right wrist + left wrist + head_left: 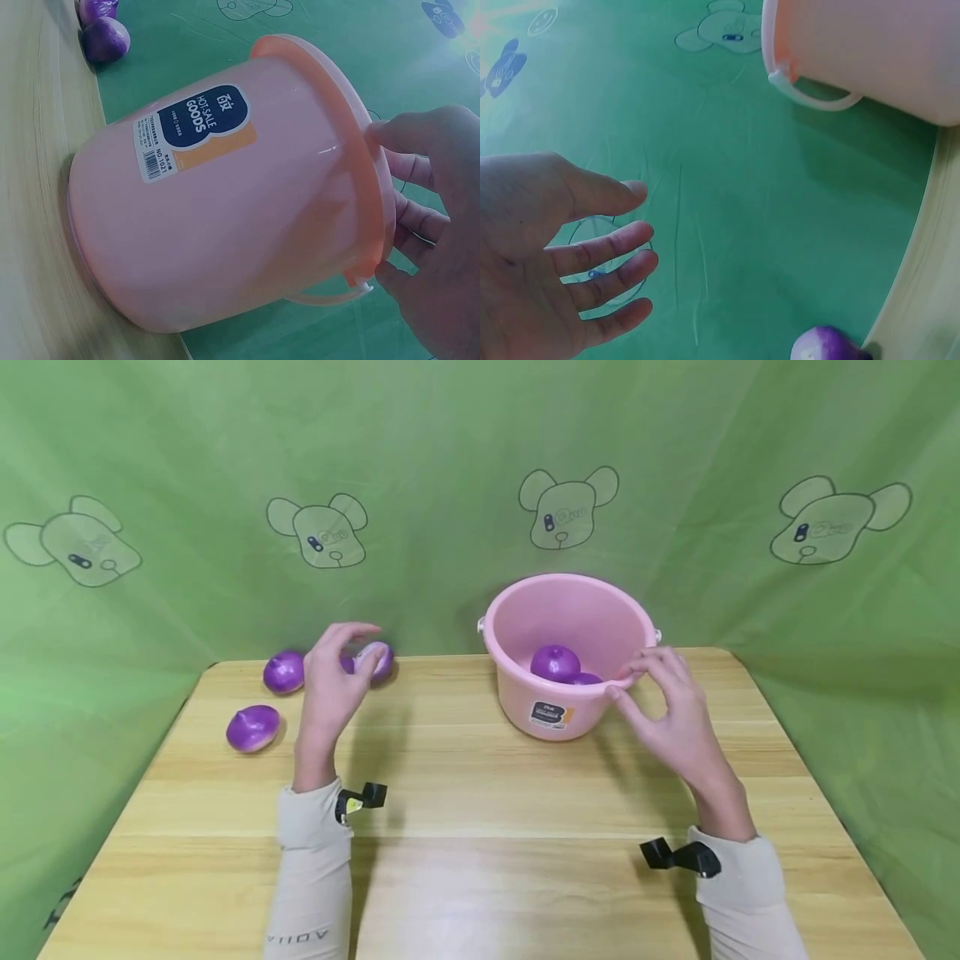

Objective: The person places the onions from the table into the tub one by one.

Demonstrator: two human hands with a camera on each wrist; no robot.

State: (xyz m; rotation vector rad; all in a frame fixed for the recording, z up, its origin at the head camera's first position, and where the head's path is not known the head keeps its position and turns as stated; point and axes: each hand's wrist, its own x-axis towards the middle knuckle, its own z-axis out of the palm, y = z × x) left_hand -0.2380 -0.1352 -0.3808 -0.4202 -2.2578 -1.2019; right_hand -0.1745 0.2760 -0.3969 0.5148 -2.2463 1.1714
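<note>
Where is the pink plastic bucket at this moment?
In the head view, the pink plastic bucket stands right of centre near the far edge of the light wooden table, before the green cloth, with the right hand gripping its rim.

Left grip (544,266) hangs near a cropped, likely onion (829,346).

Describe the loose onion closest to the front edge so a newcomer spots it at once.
Start at the wooden table and look along its left side, away from the pink bucket. The onion lies left of the left hand. Unlike the other loose onions, near the back edge, it sits alone, further forward.
</note>
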